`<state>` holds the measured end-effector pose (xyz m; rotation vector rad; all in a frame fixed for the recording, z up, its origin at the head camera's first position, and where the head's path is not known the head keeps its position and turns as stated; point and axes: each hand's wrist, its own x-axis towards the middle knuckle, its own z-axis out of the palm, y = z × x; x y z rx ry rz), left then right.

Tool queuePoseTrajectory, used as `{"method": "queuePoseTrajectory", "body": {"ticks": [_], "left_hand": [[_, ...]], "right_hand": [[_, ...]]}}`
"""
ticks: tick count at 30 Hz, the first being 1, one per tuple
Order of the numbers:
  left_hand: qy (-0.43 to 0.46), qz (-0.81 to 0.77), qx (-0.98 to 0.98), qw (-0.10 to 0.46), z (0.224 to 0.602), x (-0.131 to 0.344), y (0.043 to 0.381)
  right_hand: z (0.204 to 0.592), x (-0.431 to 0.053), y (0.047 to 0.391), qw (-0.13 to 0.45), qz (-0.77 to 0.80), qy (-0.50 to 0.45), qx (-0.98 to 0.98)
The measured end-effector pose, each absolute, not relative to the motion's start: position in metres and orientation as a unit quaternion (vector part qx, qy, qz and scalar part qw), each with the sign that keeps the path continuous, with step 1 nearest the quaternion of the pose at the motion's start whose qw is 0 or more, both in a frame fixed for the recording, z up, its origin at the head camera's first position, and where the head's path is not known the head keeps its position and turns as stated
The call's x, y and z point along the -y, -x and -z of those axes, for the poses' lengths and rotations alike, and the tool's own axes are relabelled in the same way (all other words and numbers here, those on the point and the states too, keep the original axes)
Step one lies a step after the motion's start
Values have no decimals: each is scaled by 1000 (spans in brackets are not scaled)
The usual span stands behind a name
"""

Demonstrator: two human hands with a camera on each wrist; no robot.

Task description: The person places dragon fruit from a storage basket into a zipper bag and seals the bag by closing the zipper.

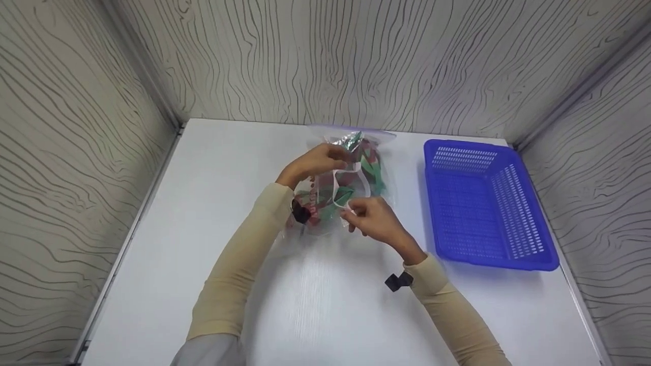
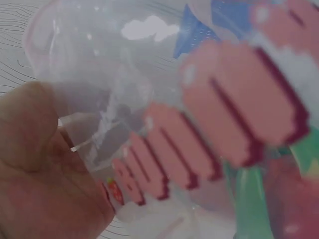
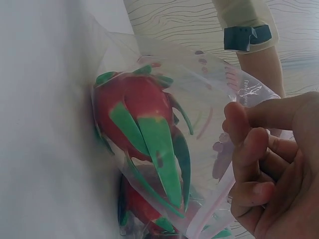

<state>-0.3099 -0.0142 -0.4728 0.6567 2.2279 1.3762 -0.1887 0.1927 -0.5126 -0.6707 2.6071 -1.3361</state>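
Note:
A clear zip bag (image 3: 209, 124) with pink lettering holds red dragon fruits (image 3: 132, 99) with green scales. Its white zip rim (image 1: 367, 184) stands spread in a loop between the two hands. My right hand (image 1: 374, 218) pinches the near side of this rim between thumb and fingers. At the far left side of the rim, my left hand (image 1: 320, 161) holds the bag with bent fingers. In the left wrist view, the printed film partly covers the left hand (image 2: 35, 164), and its fingertips are hidden.
A blue plastic basket (image 1: 435, 203) with slotted sides stands right of the bag on the white table (image 1: 203, 203). A pale purple zip edge (image 1: 366, 133) lies behind the hands near the back wall. Wood-grain panels (image 1: 325, 61) enclose the table at the back and sides.

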Motion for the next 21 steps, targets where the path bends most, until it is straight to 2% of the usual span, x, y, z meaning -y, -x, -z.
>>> {"method": "queuePoseTrajectory", "body": {"ticks": [3, 6, 12, 21], "left_hand": [[-246, -481, -804, 248, 475, 13, 310], [-249, -460, -814, 252, 478, 11, 308], [-232, -475, -825, 200, 482, 13, 310], [-205, -530, -813, 125, 486, 30, 309]], "right_hand": [[513, -194, 189, 66, 440, 226, -867], [513, -195, 189, 66, 437, 225, -868], [513, -198, 190, 56, 441, 207, -872], [511, -211, 195, 6, 459, 191, -868]]}}
